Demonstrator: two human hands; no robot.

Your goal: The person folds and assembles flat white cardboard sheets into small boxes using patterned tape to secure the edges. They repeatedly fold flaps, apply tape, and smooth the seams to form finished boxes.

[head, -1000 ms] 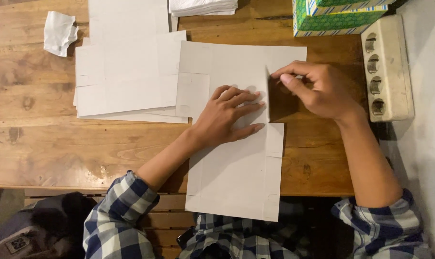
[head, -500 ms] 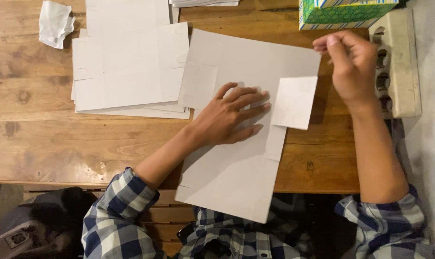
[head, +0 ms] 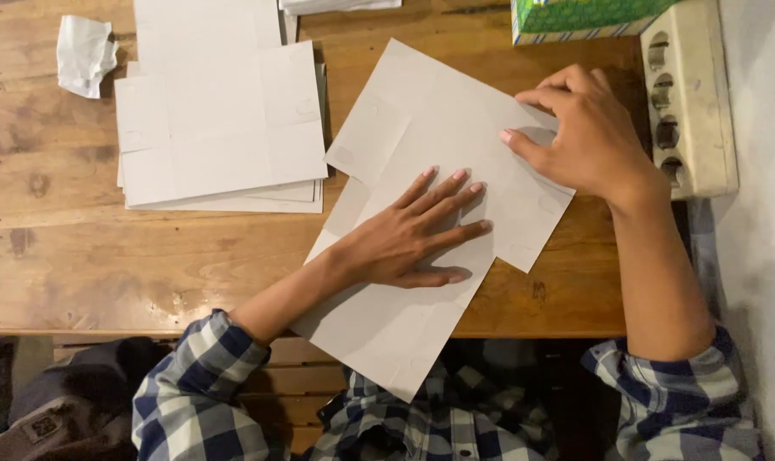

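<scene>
Cardboard sheet (head: 421, 213): matt grey-white card, smooth, faint creases. Stack of cut sheets (head: 221, 128): same matt card. Table (head: 88, 256): varnished wood, worn, knots and stains showing, slight sheen. Crumpled paper (head: 84, 53): white, soft, wrinkled. Power strip (head: 690, 102): cream plastic, dull. Tissue box (head: 579, 17): glossy printed card. Sleeves (head: 191, 393): checked woven cloth.

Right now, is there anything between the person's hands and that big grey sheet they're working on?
No, nothing visible. The left hand lies flat on the grey sheet, fingers spread, and the right hand rests on its upper right part. The stack of cut sheets lies apart to the left.
</scene>
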